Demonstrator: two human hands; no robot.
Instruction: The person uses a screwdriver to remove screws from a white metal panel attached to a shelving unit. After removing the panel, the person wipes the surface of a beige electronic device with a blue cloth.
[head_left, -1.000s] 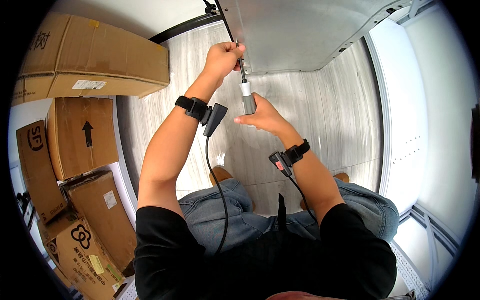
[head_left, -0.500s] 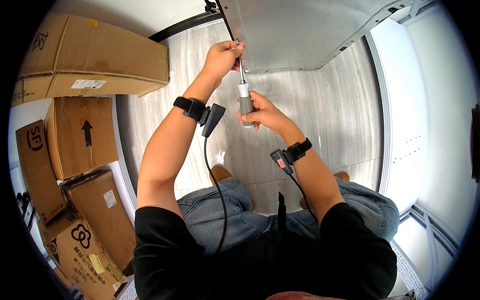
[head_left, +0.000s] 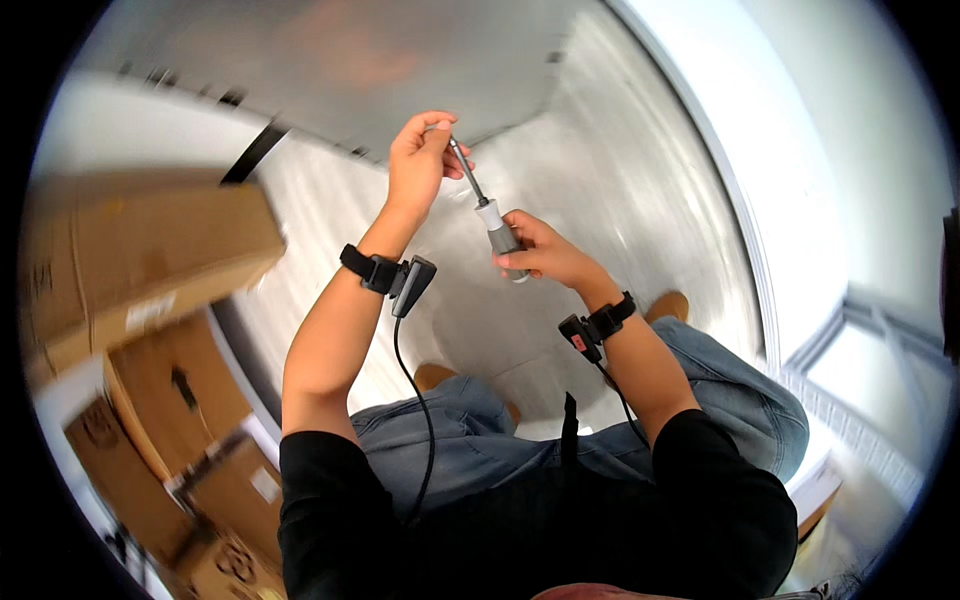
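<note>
A screwdriver (head_left: 470, 178) with a grey and white handle slants up and to the left over the floor. My right hand (head_left: 540, 248) is wrapped round its handle. At the tip of the shaft, my left hand (head_left: 420, 165) has its thumb and index finger pinched together. Whatever small thing lies between those fingers is too hidden to make out. Just beyond the left hand stands a large grey metal panel (head_left: 430, 60), blurred, with small slots along its edge. Both wrists carry black straps with small cabled devices.
Cardboard boxes (head_left: 170, 250) are stacked along the left side, several of them lower down. A white wall-like panel (head_left: 780, 130) borders the floor on the right. Pale wood-look floor (head_left: 620, 200) lies under the hands. My knees, in jeans (head_left: 730, 390), are bent below.
The view has swung, so the metal panel now spreads across the upper left and the boxes sit lower. The screwdriver has gone from nearly upright in the picture to slanting, its tip away from the panel's edge.
</note>
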